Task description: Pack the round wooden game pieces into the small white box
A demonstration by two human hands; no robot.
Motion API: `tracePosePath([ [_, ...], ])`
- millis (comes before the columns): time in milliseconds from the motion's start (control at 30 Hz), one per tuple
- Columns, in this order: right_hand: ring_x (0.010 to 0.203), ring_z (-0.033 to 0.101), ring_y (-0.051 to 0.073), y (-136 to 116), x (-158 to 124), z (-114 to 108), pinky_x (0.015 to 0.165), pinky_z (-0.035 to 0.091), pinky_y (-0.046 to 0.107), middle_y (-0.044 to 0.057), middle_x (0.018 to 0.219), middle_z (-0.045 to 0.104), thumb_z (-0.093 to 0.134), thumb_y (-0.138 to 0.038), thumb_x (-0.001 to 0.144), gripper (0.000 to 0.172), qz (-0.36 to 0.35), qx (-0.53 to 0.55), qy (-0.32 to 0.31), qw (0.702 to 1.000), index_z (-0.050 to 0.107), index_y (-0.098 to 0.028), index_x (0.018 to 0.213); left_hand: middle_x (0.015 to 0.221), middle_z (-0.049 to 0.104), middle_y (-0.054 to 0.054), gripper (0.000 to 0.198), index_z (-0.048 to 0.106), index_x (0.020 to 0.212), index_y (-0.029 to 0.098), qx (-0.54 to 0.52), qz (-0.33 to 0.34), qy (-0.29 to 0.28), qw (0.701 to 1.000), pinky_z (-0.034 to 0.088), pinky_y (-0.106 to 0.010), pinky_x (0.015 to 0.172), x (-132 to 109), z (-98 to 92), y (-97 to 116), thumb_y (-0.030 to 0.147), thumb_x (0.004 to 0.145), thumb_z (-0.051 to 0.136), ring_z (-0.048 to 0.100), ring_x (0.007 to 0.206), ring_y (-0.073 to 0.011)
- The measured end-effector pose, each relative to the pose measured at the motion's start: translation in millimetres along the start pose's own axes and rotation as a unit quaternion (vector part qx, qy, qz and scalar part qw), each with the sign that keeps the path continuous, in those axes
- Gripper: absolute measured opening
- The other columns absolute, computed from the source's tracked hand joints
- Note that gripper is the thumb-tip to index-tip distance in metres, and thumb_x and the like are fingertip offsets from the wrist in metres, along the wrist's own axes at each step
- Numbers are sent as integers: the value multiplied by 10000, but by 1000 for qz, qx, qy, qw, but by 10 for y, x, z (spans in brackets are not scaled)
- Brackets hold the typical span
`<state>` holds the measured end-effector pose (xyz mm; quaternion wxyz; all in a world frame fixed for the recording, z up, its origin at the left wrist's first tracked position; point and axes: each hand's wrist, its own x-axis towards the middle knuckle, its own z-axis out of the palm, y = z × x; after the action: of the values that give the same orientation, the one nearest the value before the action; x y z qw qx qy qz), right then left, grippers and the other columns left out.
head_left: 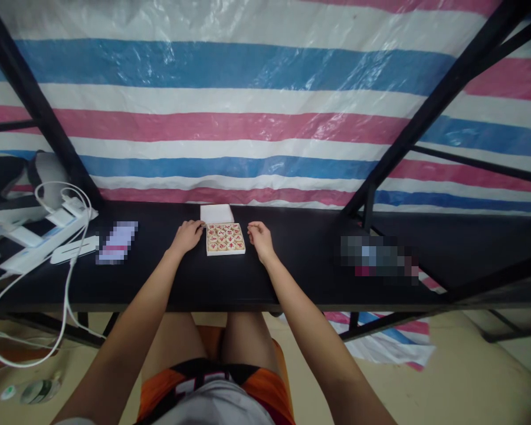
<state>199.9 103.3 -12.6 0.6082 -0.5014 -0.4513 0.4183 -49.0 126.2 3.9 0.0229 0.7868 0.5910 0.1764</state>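
Note:
A small white box (225, 253) sits on the black desk, filled with rows of round xiangqi pieces (222, 239) marked with red characters. Behind it is its white lid (216, 213); whether the two are joined I cannot tell. My left hand (188, 236) rests on the desk just left of the box, its fingertips by the box's back left corner, loosely bent and holding nothing visible. On the other side, my right hand (261, 241) is beside the box's right edge, half curled, with thumb and fingers apart and nothing visible between them.
The black desk (310, 260) runs across the view. At left lie a blurred-out phone-like thing (117, 242), a white power strip (48, 239) and looped white cables (66, 295). A pixelated object (378, 257) lies at right. Black frame posts (402, 141) and striped plastic sheeting (239, 127) stand behind.

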Motion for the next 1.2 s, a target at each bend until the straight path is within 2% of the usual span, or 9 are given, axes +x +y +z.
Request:
tracePosePath([
  [200,526,445,100,36,14,-9,488,343,209,-43,617,536,566,-366,681,226,-23,-50,-4,998,594,-194,825,941,662,-129,322,677,930,173,-17,-81,58,995,447,-366,840,-15,-49,-36,346,923,405,596,925,-273],
  [367,579,484,122,2,-15,-20,566,387,229,-35,633,557,530,-351,716,192,-54,-116,-11,992,597,-206,821,886,672,-109,206,664,762,178,-103,-128,103,981,470,-327,817,15,-51,-87,303,847,524,631,894,-254],
  [467,604,504,135,-27,-37,-21,618,403,244,-36,624,553,518,-344,731,172,-72,-153,-15,985,594,-212,811,943,689,-94,125,665,860,166,-176,-168,116,963,490,-290,784,31,-60,-97,224,774,594,656,843,-217],
  [633,611,516,137,-38,-74,-7,653,401,250,-37,630,561,502,-304,743,152,-101,-220,-44,969,595,-214,824,1124,649,-133,341,611,1053,141,-310,-246,104,912,520,-245,553,29,-82,-79,144,712,614,622,507,-111],
  [833,619,514,138,-21,-87,5,649,392,247,-36,623,551,504,-285,769,122,-141,-271,-83,948,603,-220,794,1030,671,-121,445,587,1095,116,-414,-283,117,857,548,-221,539,70,-41,-109,56,656,629,644,525,-106],
  [933,607,513,137,-42,-97,-3,643,388,245,-37,616,550,507,-275,779,116,-143,-283,-85,945,611,-224,788,915,671,-76,387,625,1023,104,-452,-283,118,837,560,-222,554,95,5,-137,35,642,629,646,533,-103],
  [1067,582,519,137,-80,-113,-22,619,376,246,-33,608,564,492,-271,798,143,-123,-300,-88,942,626,-221,792,769,657,-36,244,680,867,97,-458,-283,118,834,556,-222,578,107,40,-158,48,629,651,634,523,-98],
  [1200,591,548,144,-97,-108,-43,613,376,246,-25,615,593,475,-246,796,173,-107,-309,-78,942,646,-224,808,754,678,-46,231,696,851,96,-463,-282,121,832,537,-224,566,112,31,-146,72,622,670,621,506,-100],
])
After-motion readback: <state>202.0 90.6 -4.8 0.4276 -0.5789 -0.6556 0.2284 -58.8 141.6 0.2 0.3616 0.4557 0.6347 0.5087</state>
